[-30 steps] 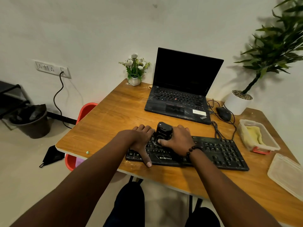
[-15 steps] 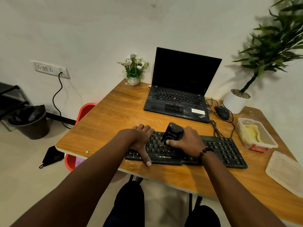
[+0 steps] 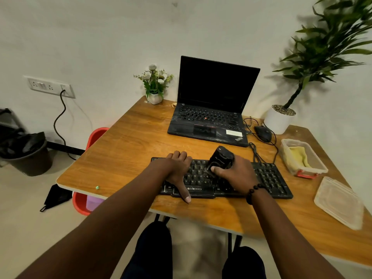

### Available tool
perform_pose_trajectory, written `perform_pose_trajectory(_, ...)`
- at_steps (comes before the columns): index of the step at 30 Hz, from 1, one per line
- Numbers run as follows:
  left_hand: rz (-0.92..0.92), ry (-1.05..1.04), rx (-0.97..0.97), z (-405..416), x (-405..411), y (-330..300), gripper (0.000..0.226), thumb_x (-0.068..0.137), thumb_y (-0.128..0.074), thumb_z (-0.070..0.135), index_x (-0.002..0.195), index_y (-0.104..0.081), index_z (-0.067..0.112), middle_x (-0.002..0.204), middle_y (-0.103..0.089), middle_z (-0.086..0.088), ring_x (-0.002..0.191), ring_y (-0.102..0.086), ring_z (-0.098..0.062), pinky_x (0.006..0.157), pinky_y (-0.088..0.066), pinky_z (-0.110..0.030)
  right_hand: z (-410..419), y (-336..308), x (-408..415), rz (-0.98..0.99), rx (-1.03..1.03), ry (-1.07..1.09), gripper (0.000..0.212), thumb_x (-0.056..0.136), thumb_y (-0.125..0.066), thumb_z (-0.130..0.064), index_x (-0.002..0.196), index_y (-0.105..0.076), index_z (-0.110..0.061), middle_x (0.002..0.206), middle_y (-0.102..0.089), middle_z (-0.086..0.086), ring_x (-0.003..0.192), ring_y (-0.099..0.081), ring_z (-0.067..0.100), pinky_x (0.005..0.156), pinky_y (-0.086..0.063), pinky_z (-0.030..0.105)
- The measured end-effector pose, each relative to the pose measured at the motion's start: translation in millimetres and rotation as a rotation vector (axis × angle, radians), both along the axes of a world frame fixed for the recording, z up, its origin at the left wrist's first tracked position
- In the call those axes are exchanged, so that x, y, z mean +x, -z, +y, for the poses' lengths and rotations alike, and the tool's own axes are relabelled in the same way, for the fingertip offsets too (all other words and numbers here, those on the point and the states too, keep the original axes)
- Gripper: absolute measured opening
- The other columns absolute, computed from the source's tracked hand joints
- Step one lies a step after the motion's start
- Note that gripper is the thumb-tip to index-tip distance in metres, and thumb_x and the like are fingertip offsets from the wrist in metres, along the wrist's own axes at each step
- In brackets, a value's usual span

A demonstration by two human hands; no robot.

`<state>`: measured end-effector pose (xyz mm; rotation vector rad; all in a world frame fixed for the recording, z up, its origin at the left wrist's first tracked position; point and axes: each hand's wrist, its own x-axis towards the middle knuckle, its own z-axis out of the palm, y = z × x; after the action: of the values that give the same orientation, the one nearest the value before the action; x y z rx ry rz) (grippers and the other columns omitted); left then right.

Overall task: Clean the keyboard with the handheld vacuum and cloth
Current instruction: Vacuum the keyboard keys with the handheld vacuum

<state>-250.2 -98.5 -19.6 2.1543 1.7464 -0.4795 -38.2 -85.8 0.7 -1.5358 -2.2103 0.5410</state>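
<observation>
Black handheld vacuum [image 3: 221, 160] gripped in right hand [image 3: 234, 173], tilted on keyboard [image 3: 269, 178] middle, left hand [image 3: 177, 168] flat, fingers together, thumb over table's [image 3: 120, 158] near edge

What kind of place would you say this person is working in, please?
Probably a small home office or study corner: a wooden desk against a plain wall holds an open laptop, a separate keyboard and a mouse, with potted plants beside them.
</observation>
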Motion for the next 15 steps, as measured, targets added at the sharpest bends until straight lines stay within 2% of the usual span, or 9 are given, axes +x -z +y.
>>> perform_pose_trajectory(2, 0.02, 0.003, 0.001, 0, 0, -1, 0.149, 0.052, -0.08, 0.078, 0.157, 0.003, 0.013, 0.164, 0.004, -0.01, 0.149, 0.001, -0.037, 0.119, -0.016, -0.059, -1, 6, 6, -0.032, -0.071, -0.045, 0.033, 0.077, -0.075, -0.037, 0.104, -0.061, -0.022, 0.088, -0.061, -0.01, 0.085, -0.061, 0.011, 0.067, -0.049, 0.022)
perform_pose_trajectory(4, 0.024, 0.003, 0.0, 1, 1, -1, 0.149, 0.052, -0.08, 0.078, 0.157, 0.003, 0.013, 0.163, 0.004, -0.01, 0.148, 0.001, -0.037, 0.119, -0.016, -0.058, 0, 5, 12, -0.147, 0.04, -0.012, 0.033, 0.077, -0.073, -0.041, 0.102, -0.061, -0.022, 0.087, -0.061, -0.009, 0.085, -0.062, 0.014, 0.068, -0.051, 0.027)
perform_pose_trajectory(6, 0.023, 0.0, -0.004, 1, 1, 0, 0.149, 0.05, -0.079, 0.079, 0.157, 0.003, 0.014, 0.164, 0.005, -0.01, 0.148, 0.001, -0.038, 0.119, -0.016, -0.059, 3, 2, 14, -0.105, 0.061, 0.048, 0.032, 0.077, -0.074, -0.041, 0.099, -0.061, -0.022, 0.087, -0.062, -0.009, 0.083, -0.062, 0.013, 0.065, -0.052, 0.028)
perform_pose_trajectory(9, 0.023, -0.004, -0.001, 2, 0, 1, 0.151, 0.049, -0.079, 0.08, 0.157, 0.003, 0.015, 0.164, 0.006, -0.009, 0.149, 0.001, -0.038, 0.119, -0.018, -0.059, -7, 10, 7, -0.03, -0.091, -0.061, 0.035, 0.076, -0.074, -0.041, 0.104, -0.062, -0.023, 0.091, -0.067, -0.008, 0.085, -0.063, 0.009, 0.069, -0.054, 0.027)
perform_pose_trajectory(12, 0.019, -0.011, -0.007, 2, -1, 2, 0.151, 0.049, -0.079, 0.08, 0.157, 0.004, 0.016, 0.164, 0.005, -0.007, 0.148, 0.0, -0.037, 0.119, -0.018, -0.06, -8, 13, 2, -0.209, 0.127, 0.037, 0.042, 0.076, -0.069, -0.05, 0.105, -0.061, -0.022, 0.096, -0.065, -0.006, 0.098, -0.056, 0.016, 0.076, -0.053, 0.035)
perform_pose_trajectory(14, 0.021, -0.018, -0.015, 2, 0, 0, 0.152, 0.049, -0.078, 0.08, 0.157, 0.006, 0.016, 0.164, 0.007, -0.008, 0.149, 0.002, -0.038, 0.119, -0.017, -0.059, -7, 10, 1, -0.147, 0.133, 0.06, 0.039, 0.078, -0.07, -0.044, 0.108, -0.06, -0.022, 0.098, -0.065, -0.005, 0.098, -0.056, 0.016, 0.078, -0.052, 0.033)
perform_pose_trajectory(15, 0.025, -0.017, -0.015, 2, 1, 0, 0.151, 0.049, -0.078, 0.08, 0.157, 0.006, 0.016, 0.164, 0.007, -0.008, 0.149, 0.002, -0.038, 0.119, -0.017, -0.059, -9, 10, -1, -0.07, 0.055, 0.02, 0.037, 0.077, -0.072, -0.042, 0.107, -0.061, -0.022, 0.097, -0.065, -0.005, 0.096, -0.059, 0.014, 0.077, -0.054, 0.032)
